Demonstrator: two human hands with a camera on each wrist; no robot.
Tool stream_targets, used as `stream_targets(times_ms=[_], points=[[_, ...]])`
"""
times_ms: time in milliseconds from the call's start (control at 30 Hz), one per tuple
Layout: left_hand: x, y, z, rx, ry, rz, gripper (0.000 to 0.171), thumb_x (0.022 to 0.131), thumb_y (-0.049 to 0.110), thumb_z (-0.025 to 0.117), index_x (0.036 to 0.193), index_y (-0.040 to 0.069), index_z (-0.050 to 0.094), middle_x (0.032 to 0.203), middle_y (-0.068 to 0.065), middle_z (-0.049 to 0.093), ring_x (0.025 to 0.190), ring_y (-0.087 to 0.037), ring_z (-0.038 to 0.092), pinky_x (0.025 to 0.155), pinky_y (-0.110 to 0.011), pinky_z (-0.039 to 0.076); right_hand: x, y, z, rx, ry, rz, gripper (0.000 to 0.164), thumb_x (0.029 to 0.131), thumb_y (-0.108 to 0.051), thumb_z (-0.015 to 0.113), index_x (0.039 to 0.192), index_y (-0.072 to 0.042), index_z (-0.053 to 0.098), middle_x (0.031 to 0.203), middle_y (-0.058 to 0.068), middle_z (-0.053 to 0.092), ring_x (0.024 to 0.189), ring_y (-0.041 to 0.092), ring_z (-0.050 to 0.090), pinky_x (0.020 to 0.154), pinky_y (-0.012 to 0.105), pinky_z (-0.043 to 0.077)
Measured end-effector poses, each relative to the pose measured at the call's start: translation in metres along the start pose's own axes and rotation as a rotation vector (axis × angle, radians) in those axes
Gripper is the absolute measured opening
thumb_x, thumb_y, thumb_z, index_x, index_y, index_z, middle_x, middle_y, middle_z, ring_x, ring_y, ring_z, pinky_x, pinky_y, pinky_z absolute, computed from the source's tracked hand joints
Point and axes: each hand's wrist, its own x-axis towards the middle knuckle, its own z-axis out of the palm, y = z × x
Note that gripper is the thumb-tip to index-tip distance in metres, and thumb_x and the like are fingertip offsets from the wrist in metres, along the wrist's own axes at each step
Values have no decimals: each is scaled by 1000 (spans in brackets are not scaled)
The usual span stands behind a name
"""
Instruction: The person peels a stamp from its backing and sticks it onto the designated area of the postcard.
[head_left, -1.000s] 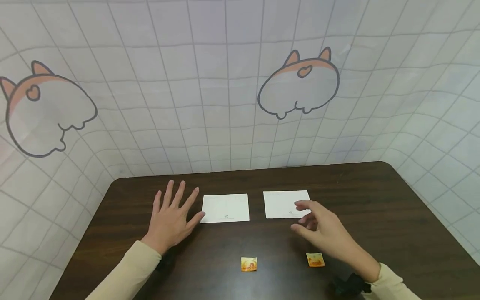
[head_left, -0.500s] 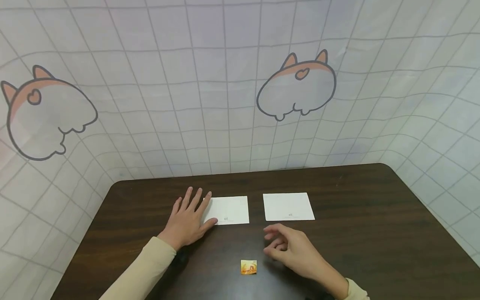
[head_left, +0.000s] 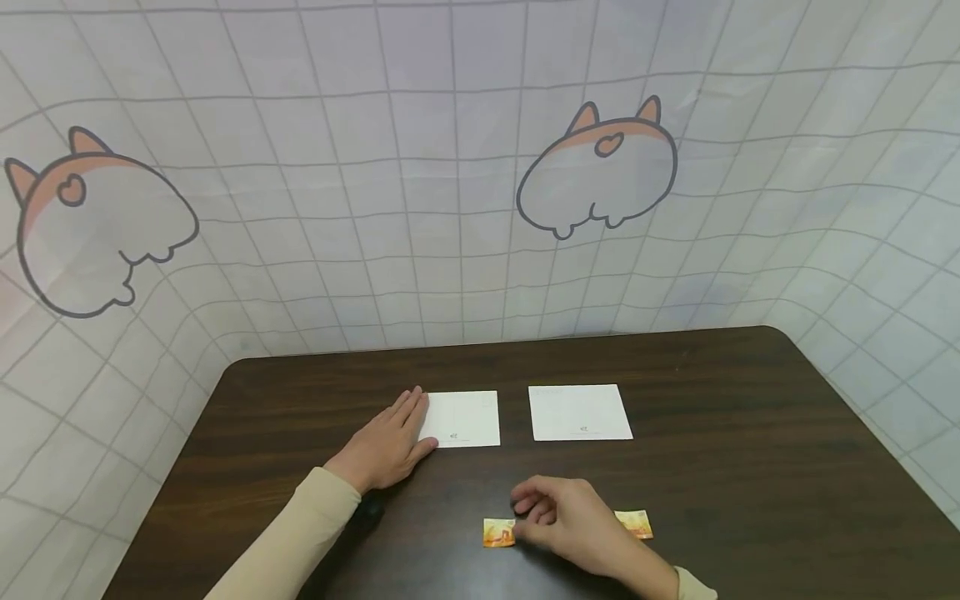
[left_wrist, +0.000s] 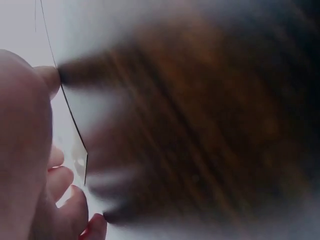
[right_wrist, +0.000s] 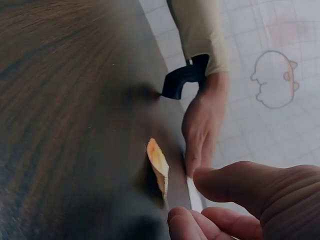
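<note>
My left hand lies with straight fingers over the left edge of a white postcard. In the left wrist view that postcard shows as a thin sheet edge by the fingers. A second white postcard lies to its right, untouched. My right hand, fingers loosely bent, is just right of a small orange-yellow stamp. The right wrist view shows the stamp slightly curled up from the table, beyond the thumb and fingers, which hold nothing. Another stamp is partly hidden behind the right hand.
The dark wooden table has rounded far corners. A white grid-patterned curtain with printed animal drawings hangs around its back and sides. A black strap device sits on the left wrist.
The left hand has moved right from beside the left postcard onto its edge, and its fingers have come together. The right hand has moved left and nearer, away from the right postcard to the middle stamp.
</note>
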Motion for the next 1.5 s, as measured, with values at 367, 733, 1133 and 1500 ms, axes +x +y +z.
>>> stream_targets(times_ms=[367,733,1133,1500], points=[[1,0,2,-12,-15,-15,72,109,40,47,159,-8,28,170,-26,24,159,-41,26,128,-57,29,1,5,9,-39,-4,-10,26,81,-13,87,103,-7,75,92,1,74,73,-7,62,66,17,57],[2,0,1,5,-13,-17,72,109,40,47,159,-8,29,170,-26,26,159,-42,27,127,-58,30,1,1,14,-151,26,-39,23,79,0,82,99,-10,74,86,-6,67,70,-8,55,64,15,52],[3,2,0,-4,-37,-38,73,109,42,46,160,-7,26,171,-25,23,160,-41,25,129,-57,27,4,-1,14,-228,22,-69,18,77,-2,80,90,-14,78,78,-10,62,70,-7,52,63,13,48],[4,2,0,3,-31,-39,74,109,43,47,160,-6,27,171,-24,24,160,-40,26,129,-56,27,4,-2,18,-230,-1,-29,23,78,-5,81,86,-22,69,83,-10,61,74,-4,51,65,16,47]])
